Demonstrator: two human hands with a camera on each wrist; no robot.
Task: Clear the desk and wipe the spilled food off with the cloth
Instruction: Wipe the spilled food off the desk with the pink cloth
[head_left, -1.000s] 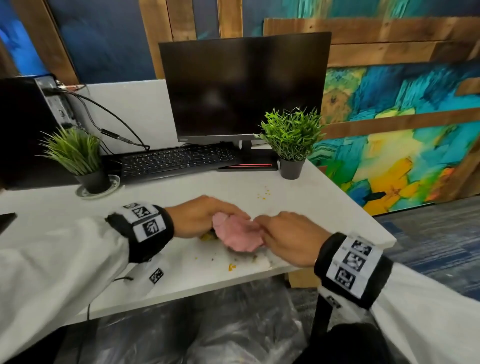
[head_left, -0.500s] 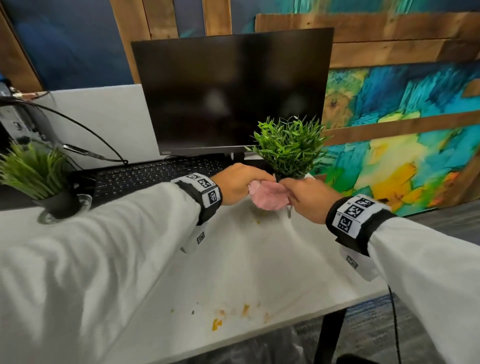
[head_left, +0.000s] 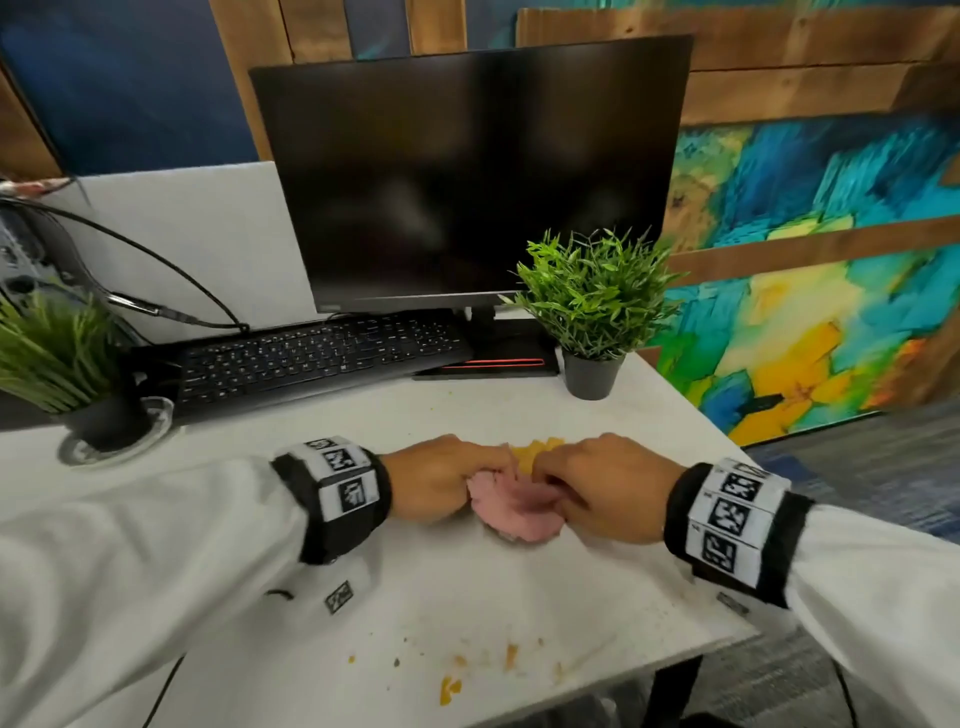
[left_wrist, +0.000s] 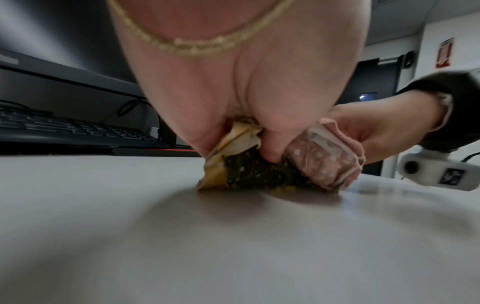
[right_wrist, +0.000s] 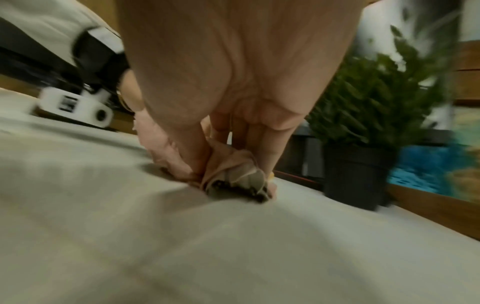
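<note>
A crumpled pink cloth (head_left: 511, 512) lies on the white desk (head_left: 467, 587) between my hands. My left hand (head_left: 447, 480) grips its left side, my right hand (head_left: 608, 488) pinches its right side. Both press it onto the desk. A yellow patch of spilled food (head_left: 535, 451) shows just beyond the cloth. More orange crumbs (head_left: 449, 688) lie near the front edge. In the left wrist view the cloth (left_wrist: 327, 162) is bunched under my curled fingers (left_wrist: 270, 148), stained yellow and dark. In the right wrist view my fingers (right_wrist: 267, 148) pinch the cloth (right_wrist: 228, 168).
A potted plant (head_left: 592, 312) stands at the back right, another potted plant (head_left: 67, 374) at the left on a saucer. A black keyboard (head_left: 311, 358) and monitor (head_left: 467, 176) stand behind my hands. The desk's front edge and right corner are close.
Both hands have pulled the cloth back from beside the right plant pot toward the middle of the desk, after pushing it away from the front edge. Yellow food now shows beyond the cloth.
</note>
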